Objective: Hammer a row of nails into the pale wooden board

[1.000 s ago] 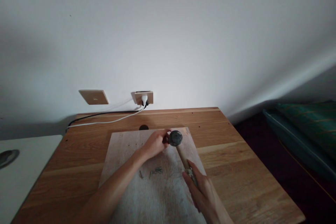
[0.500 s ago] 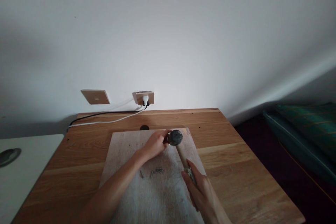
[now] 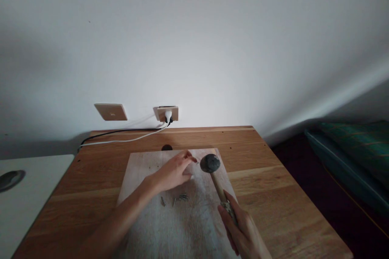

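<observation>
A pale wooden board (image 3: pixel 142 166) lies on the wooden table (image 3: pixel 273 194). My right hand (image 3: pixel 243 234) is wrapped round the wooden handle of a hammer (image 3: pixel 217 178), whose dark head (image 3: pixel 209 163) hovers over the board's far right part. My left hand (image 3: pixel 176 168) rests on the board just left of the hammer head, its fingertips pinched together, apparently on a small nail too small to make out. Several loose nails (image 3: pixel 179 198) lie on the board below that hand.
A wall socket (image 3: pixel 166 113) with a white plug and a second wooden plate (image 3: pixel 111 111) sit on the wall behind the table. White and black cables (image 3: pixel 121 135) run along the table's far edge. A white surface (image 3: pixel 24 194) adjoins at left; bedding (image 3: pixel 355 149) lies at right.
The hammer head has drawn back to the right, away from my left fingertips. My right hand has shifted slightly right and down. My left hand has stayed nearly in place, fingers more extended.
</observation>
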Available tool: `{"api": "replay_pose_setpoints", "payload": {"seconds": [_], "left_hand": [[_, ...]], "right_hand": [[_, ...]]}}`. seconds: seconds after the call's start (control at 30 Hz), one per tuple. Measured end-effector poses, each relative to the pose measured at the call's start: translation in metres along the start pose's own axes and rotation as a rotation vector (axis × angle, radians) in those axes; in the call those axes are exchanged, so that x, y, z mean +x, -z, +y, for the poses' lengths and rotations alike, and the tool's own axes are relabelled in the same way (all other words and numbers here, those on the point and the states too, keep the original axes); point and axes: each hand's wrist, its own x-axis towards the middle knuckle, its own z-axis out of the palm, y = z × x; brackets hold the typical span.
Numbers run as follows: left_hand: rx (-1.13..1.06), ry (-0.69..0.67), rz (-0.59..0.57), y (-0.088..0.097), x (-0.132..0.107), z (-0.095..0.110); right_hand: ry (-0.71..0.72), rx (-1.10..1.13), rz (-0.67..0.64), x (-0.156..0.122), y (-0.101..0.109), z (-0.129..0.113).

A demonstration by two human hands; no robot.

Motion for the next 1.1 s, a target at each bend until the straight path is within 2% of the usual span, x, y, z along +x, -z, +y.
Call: {"api": "replay_pose_setpoints", "payload": {"seconds": [0.1, 0.2, 0.3, 0.47, 0.57, 0.63, 0.77, 0.87, 0.97, 1.1], "left_hand": [[0.167, 0.071, -0.162, 0.023, -0.033, 0.020], [0.257, 0.153, -0.298, 0.026, -0.057, 0.033], [0.354, 0.179, -0.303, 0.013, -0.067, 0.039], [0.421, 0.070, -0.279, -0.001, -0.071, 0.042], [0.406, 0.022, -0.234, 0.000, -0.068, 0.041], [0.340, 0.009, -0.162, 0.003, -0.060, 0.037], [0.060, 0.026, 0.053, 0.007, -0.028, 0.018], [-0.007, 0.053, 0.200, 0.004, -0.002, 0.000], [-0.009, 0.065, 0.239, -0.003, 0.011, -0.013], [-0.051, 0.077, 0.228, -0.013, 0.010, -0.023]], "right_hand": [[-0.017, -0.052, -0.003, -0.008, 0.007, 0.014], [0.001, -0.077, 0.016, -0.014, 0.009, 0.022], [0.005, -0.089, 0.012, -0.016, 0.008, 0.025], [-0.032, -0.078, 0.002, -0.013, 0.005, 0.023], [-0.014, -0.061, 0.007, -0.012, 0.004, 0.021], [0.005, -0.039, 0.009, -0.014, 0.004, 0.020], [-0.005, -0.012, 0.117, -0.021, 0.004, 0.020], [-0.024, 0.005, 0.154, -0.023, 0.005, 0.020], [-0.041, 0.011, 0.146, -0.023, 0.008, 0.020], [-0.044, 0.012, 0.161, -0.024, 0.010, 0.025]]}}
